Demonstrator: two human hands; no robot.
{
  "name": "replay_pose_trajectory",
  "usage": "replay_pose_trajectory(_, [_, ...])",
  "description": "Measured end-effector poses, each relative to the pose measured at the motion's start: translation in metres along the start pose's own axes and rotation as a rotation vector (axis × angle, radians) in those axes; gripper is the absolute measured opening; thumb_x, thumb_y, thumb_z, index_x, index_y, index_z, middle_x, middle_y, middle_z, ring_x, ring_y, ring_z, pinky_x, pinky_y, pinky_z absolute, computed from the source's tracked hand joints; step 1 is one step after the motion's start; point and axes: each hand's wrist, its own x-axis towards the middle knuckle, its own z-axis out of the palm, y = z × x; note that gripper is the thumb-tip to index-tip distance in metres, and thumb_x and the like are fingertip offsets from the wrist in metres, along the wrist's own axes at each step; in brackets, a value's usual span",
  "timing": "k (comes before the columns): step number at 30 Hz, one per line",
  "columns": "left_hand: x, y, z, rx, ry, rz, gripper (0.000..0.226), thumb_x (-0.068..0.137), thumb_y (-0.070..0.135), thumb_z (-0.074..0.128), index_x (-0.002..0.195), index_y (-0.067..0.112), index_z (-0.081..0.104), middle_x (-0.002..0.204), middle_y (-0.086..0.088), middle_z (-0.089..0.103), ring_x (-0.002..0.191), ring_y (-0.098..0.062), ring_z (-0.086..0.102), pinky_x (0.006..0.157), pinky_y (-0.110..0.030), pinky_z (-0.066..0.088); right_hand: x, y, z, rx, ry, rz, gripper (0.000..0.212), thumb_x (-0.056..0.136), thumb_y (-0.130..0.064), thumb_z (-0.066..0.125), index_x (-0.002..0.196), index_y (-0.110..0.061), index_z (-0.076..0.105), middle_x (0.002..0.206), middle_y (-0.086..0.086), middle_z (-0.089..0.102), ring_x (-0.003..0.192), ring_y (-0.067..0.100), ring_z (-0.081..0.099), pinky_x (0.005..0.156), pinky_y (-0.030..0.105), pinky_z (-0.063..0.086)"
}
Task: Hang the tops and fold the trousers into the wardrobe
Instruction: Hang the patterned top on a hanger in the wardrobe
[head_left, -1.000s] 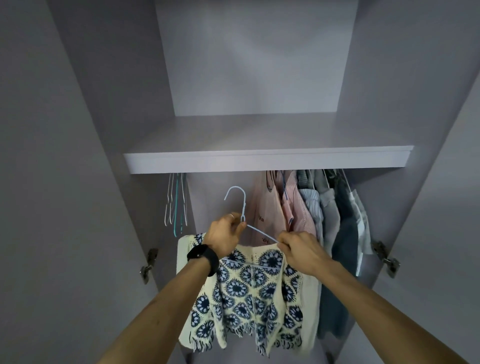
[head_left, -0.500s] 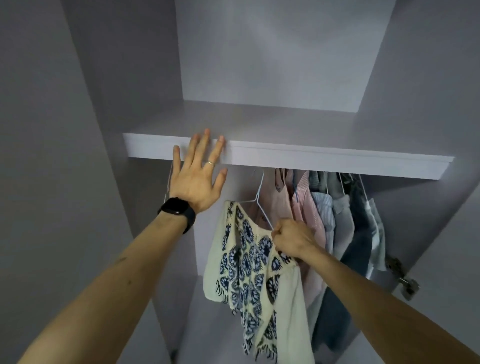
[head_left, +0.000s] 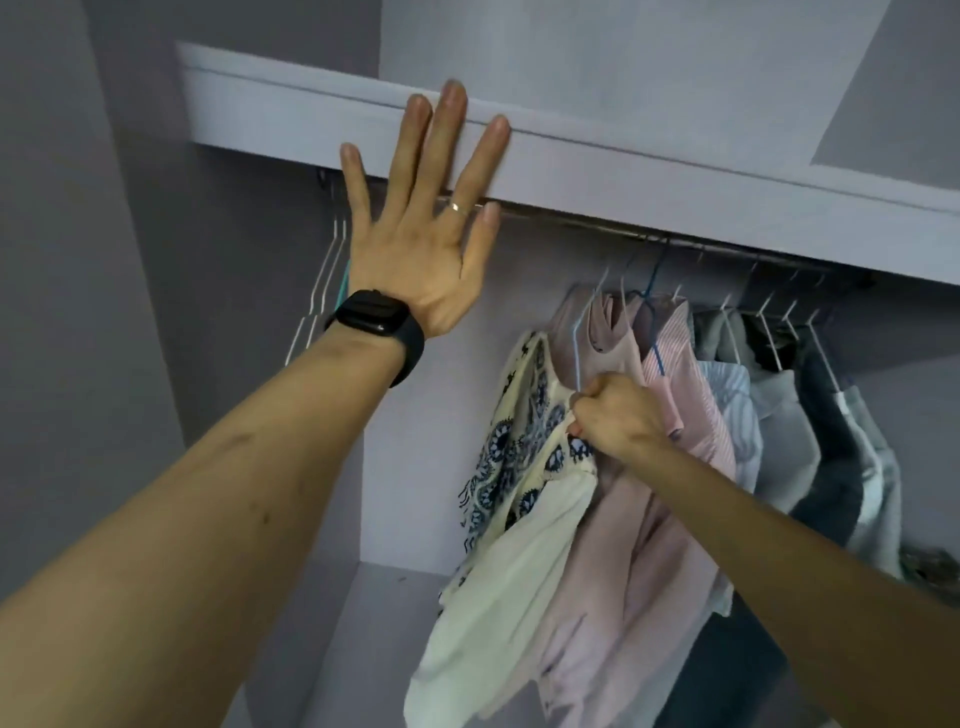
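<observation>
Inside a lilac-grey laminate wardrobe (head_left: 234, 364), under its flat shelf (head_left: 675, 182) and thin metal rail (head_left: 701, 244). Presses left hand (head_left: 415, 228), 5 fingers spread straight, against the shelf's front edge. Fists right hand (head_left: 613, 415) around the neckline of the cream knitted top with navy floral motifs (head_left: 519, 545), just below a pale wire hanger (head_left: 575, 343). Hangs limp beneath the fist, touching smooth pink tops (head_left: 623, 519).

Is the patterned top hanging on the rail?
Cannot tell: right hand grips the patterned top at its hanger; hook by the rail is unclear.

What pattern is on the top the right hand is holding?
The top is cream with navy floral medallions; head view shows it.
</observation>
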Motion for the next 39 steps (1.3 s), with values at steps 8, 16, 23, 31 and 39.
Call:
replay_pose_trajectory(8, [-0.008, 0.000, 0.014, 0.070, 0.098, -0.021, 0.054, 0.106, 0.039, 0.019, 0.159, 0.033, 0.012, 0.167, -0.005, 0.011, 0.154, -0.027, 0.008, 0.116, -0.070, 0.003, 0.035, -0.012, -0.023, -0.061, 0.229, 0.032, 0.025, 0.090, -0.025, 0.056, 0.085, -0.004, 0.070, 0.087, 0.013, 0.066, 0.083, 0.032, 0.058, 0.076, 0.033, 0.048])
replay_pose_trajectory(16, [-0.008, 0.000, 0.014, 0.044, 0.122, -0.004, 0.058, 0.105, 0.035, 0.027, 0.160, 0.033, 0.008, 0.168, -0.005, 0.007, 0.155, -0.026, 0.004, 0.115, -0.072, 0.004, 0.073, -0.028, -0.012, -0.169, 0.129, 0.114, 0.030, 0.091, -0.018, 0.061, 0.112, 0.001, 0.068, 0.146, 0.024, 0.050, 0.118, 0.032, 0.062, 0.098, 0.033, 0.051])
replay_pose_trajectory(23, [-0.012, 0.002, 0.010, 0.025, 0.058, -0.013, 0.064, 0.102, 0.034, 0.038, 0.160, 0.031, 0.010, 0.168, -0.005, 0.008, 0.155, -0.026, 0.005, 0.113, -0.073, 0.006, 0.048, -0.025, -0.011, -0.249, 0.127, 0.118, 0.021, 0.094, -0.025, 0.065, 0.087, -0.008, 0.057, 0.112, 0.015, 0.066, 0.071, 0.020, 0.058, 0.065, 0.025, 0.047])
replay_pose_trajectory(31, [-0.006, 0.035, -0.046, -0.081, -0.322, -0.181, 0.089, 0.090, 0.029, 0.053, 0.160, 0.031, -0.003, 0.168, -0.005, -0.010, 0.154, -0.026, -0.009, 0.117, -0.070, 0.004, -0.050, -0.038, -0.071, -0.057, -0.005, -0.050, 0.027, 0.099, -0.042, 0.051, 0.107, -0.022, 0.068, 0.088, 0.004, 0.072, 0.091, 0.028, 0.070, 0.087, 0.033, 0.056])
replay_pose_trajectory(39, [-0.076, 0.091, -0.118, -0.348, -0.590, -0.331, 0.067, 0.093, 0.020, 0.058, 0.155, 0.024, 0.033, 0.161, -0.003, 0.030, 0.148, -0.026, 0.027, 0.119, -0.056, 0.022, -0.179, 0.006, -0.118, 0.374, 0.259, -0.265, 0.012, 0.095, -0.028, 0.065, 0.103, -0.028, 0.073, 0.094, -0.021, 0.070, 0.089, -0.002, 0.063, 0.081, 0.019, 0.050])
